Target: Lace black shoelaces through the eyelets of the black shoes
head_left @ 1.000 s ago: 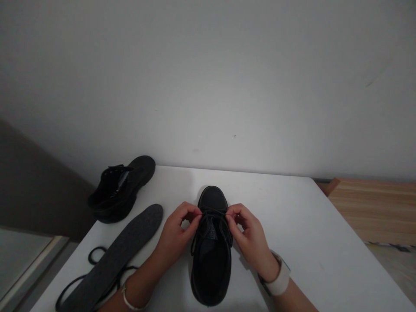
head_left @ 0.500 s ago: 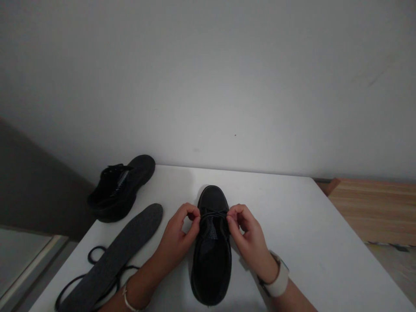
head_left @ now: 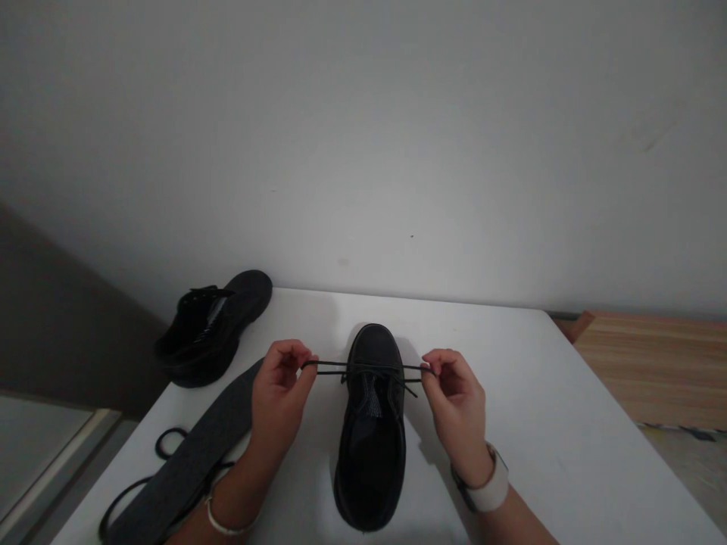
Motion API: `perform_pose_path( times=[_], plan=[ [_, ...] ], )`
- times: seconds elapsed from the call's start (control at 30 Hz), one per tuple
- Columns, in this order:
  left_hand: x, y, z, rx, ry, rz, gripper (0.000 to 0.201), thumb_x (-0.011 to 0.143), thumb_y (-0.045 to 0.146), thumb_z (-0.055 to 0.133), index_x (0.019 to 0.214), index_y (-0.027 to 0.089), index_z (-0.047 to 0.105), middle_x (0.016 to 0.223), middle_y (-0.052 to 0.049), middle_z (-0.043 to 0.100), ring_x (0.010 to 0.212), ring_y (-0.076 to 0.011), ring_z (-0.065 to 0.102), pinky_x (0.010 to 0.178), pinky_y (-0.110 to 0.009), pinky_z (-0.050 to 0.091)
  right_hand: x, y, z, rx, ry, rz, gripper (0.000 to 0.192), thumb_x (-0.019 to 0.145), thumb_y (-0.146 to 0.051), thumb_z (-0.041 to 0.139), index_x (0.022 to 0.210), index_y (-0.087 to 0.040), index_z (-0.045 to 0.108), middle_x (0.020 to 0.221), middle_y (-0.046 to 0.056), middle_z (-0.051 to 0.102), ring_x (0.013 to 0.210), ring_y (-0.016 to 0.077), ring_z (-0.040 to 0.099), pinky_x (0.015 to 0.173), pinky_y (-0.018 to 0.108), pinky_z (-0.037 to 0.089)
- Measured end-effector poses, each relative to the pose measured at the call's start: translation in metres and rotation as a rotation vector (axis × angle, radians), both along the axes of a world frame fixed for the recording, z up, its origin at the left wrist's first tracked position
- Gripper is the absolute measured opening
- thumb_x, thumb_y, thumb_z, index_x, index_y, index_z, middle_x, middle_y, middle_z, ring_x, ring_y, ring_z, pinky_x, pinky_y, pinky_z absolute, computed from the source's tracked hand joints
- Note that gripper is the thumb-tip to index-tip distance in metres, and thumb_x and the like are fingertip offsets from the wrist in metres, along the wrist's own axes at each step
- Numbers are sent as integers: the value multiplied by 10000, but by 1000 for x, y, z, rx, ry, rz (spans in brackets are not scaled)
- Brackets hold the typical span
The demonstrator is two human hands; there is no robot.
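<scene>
A black shoe (head_left: 372, 446) stands on the white table (head_left: 539, 424) right in front of me, toe pointing away. Its black lace (head_left: 332, 366) runs through the front eyelets and is stretched straight out to both sides. My left hand (head_left: 278, 397) pinches the lace's left end, just left of the shoe. My right hand (head_left: 454, 401) pinches the right end, just right of the shoe. A pale watch sits on my right wrist and a thin bangle on my left.
A second black shoe (head_left: 213, 325) lies at the table's far left corner. A grey insole (head_left: 193, 462) lies to the left of my left forearm, over a loose black lace (head_left: 164, 446). A wall stands close behind the table; a wooden surface (head_left: 653, 363) is at the right.
My hands have moved apart from the shoe's eyelets, drawing the lace out taut to both sides. The shoe has stayed in place.
</scene>
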State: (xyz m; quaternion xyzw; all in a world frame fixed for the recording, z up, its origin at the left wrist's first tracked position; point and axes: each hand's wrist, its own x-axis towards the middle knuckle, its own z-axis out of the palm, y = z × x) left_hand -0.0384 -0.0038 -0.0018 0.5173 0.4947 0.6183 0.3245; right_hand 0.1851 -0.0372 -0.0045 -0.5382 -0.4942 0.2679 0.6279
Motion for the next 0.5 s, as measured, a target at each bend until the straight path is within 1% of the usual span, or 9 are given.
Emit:
perform_pose_path(
  times=[0.1,0.2,0.27,0.33,0.4,0.43,0.5],
  plan=[
    [-1,2,-3,-88,-110,23,176,777,216,730,881,208,589,792,21,649,725,-125,632,695,-221,501,2,1,0,7,44,-47,67,872,-239,643,935,-221,629,803,-12,552,717,142,542,641,266,445],
    [2,2,-2,-138,-301,-59,154,816,240,698,908,218,577,727,37,653,666,-125,650,681,-249,538,3,1,1,-3,91,-48,89,908,-283,618,973,-223,628,875,10,612,754,150,605,694,289,483],
    [4,2,1,-141,-422,-119,131,810,221,686,889,220,581,630,70,587,534,-94,574,550,-209,506,3,2,2,-16,142,-12,103,933,-310,600,982,-223,623,871,15,646,757,153,634,731,305,499],
    [6,2,6,-144,-488,-143,129,777,194,696,859,214,598,569,96,505,422,-52,431,409,-144,378,2,2,2,-33,206,51,131,959,-345,579,992,-224,616,790,1,650,735,152,638,733,306,500],
    [7,1,8,-139,-507,-132,134,751,184,713,839,206,614,565,104,471,390,-23,327,362,-114,268,0,2,2,-47,271,114,180,981,-394,554,1006,-224,608,685,-23,610,671,141,607,679,288,487],
    [7,1,9,-135,-503,-123,133,749,187,718,838,204,620,568,103,465,393,-19,311,364,-110,250,-1,1,2,-51,301,138,206,985,-419,548,1008,-222,605,639,-39,571,622,129,571,633,272,468],
    [5,-1,7,-126,-470,-104,128,761,201,722,845,204,625,563,101,461,405,-21,311,381,-114,252,-1,0,1,-60,349,165,244,983,-455,549,995,-217,604,575,-71,469,521,99,452,528,235,391]
  ],
)
